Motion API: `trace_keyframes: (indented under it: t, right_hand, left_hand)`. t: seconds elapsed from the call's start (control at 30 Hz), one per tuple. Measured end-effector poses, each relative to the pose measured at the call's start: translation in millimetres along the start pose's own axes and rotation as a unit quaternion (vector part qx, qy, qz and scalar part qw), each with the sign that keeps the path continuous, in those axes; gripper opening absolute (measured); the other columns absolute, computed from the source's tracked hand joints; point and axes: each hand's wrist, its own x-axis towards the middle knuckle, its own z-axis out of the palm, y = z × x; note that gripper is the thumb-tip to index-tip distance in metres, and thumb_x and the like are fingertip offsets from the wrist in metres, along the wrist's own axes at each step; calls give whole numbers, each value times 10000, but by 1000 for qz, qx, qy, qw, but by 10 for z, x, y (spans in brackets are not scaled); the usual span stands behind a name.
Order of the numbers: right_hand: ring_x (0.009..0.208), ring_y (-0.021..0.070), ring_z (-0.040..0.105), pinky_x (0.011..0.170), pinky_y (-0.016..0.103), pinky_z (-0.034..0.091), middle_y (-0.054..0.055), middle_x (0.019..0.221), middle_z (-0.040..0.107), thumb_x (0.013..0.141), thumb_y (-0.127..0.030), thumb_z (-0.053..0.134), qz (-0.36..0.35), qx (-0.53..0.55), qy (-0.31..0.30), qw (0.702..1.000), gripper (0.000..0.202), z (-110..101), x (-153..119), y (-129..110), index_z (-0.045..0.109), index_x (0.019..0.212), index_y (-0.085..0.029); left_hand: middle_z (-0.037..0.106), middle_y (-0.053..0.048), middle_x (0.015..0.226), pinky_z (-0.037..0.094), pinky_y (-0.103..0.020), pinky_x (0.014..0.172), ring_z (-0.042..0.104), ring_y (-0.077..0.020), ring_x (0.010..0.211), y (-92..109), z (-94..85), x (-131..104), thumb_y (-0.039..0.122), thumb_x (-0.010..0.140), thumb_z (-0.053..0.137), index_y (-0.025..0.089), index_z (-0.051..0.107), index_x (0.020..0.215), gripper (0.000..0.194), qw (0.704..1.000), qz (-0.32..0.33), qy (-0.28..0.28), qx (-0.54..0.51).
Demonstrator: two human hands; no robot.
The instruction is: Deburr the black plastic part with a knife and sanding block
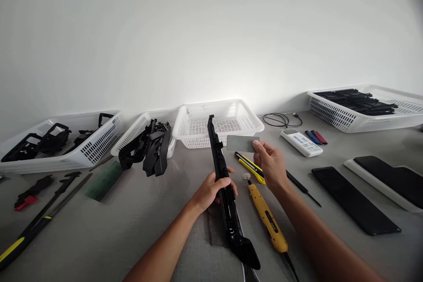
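My left hand (211, 190) is wrapped round a long black plastic trim part (222, 185), which it holds tilted above the table. Between the thumb and fingers of my right hand (269, 161) is a thin grey rectangular sheet (240, 143), perhaps sandpaper. The sheet's left edge is close to the upper part of the trim; whether they touch I cannot tell. A yellow rotary tool (267, 218) with a small round disc lies below my right hand. Just behind that hand rests a yellow and black utility knife (250, 168).
White baskets of black parts stand at the left (99, 141), centre-left (172, 147) and right (363, 122). A central basket (220, 142) sits behind the trim. A white meter (301, 142), lighters (316, 137), a cable (280, 119), a black panel (355, 200), files (62, 202) and a green sheet (105, 181) lie around.
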Motion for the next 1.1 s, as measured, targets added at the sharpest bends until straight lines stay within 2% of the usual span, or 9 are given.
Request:
trace_keyframes:
  t: [0.17,0.23,0.33,0.5,0.63,0.77,0.87,1.0,1.1]
  right_hand:
    - [470,92,307,458,249,247,-63,505,403,863,-679,709,30,-26,-123,992,558,155,-152,-81,479,641,-222]
    - [473,96,319,466,253,256,-57,509,420,867,-694,694,32,-34,-138,989,557,168,-166,-78,500,650,-219]
    - [467,99,311,458,261,246,-56,510,424,852,-707,699,29,-42,-79,996,554,126,-115,-35,508,661,-223]
    - [447,98,288,446,254,227,-87,483,377,860,-658,721,16,0,17,1000,472,33,-24,-7,555,763,-227]
    - [539,134,470,516,263,377,-41,635,574,888,-456,726,-25,37,-68,997,330,58,-89,-98,692,1130,-235]
    - [720,180,590,615,292,456,17,831,680,860,-352,688,-40,6,-153,987,277,142,-173,-119,727,1113,-246]
    - [653,158,537,587,282,419,11,788,660,844,-395,708,-31,-28,-122,992,245,163,-157,-46,720,1014,-219]
    - [558,124,413,528,259,337,-31,674,571,794,-346,674,-3,-31,-18,999,183,73,-40,49,676,917,-210]
    - [565,133,412,534,265,361,-41,664,518,793,-339,643,-11,-25,18,999,181,9,25,53,673,925,-219]
  left_hand:
    - [742,-74,833,326,-216,416,558,-127,533,-10,39,29,618,957,567,140,577,1282,578,997,14,46,-56]
    - [731,-73,830,320,-219,413,535,-118,519,-4,38,46,674,946,554,135,618,1258,626,994,12,52,-93]
    - [721,-73,804,312,-215,405,523,-115,514,13,12,65,769,931,491,139,645,1267,731,987,16,64,-145]
    - [730,-40,783,274,-207,360,444,-70,402,0,-32,63,728,916,585,154,614,1329,708,986,-1,75,-151]
    - [743,-44,787,262,-211,328,438,-67,348,-41,-44,56,712,911,597,163,595,1274,659,986,-33,21,-163]
    - [751,-57,790,288,-206,321,486,-81,366,-53,-47,62,676,886,629,167,592,1106,556,983,-31,9,-180]
    - [757,-63,802,297,-204,316,491,-79,368,-51,-40,66,644,872,658,171,574,1041,509,985,-21,8,-173]
    - [763,-65,809,304,-204,309,482,-75,354,-58,-31,69,643,866,662,176,556,1015,502,986,-10,10,-164]
    - [762,-62,795,309,-200,315,483,-76,359,-60,-33,71,639,872,655,180,549,1009,491,987,-3,16,-161]
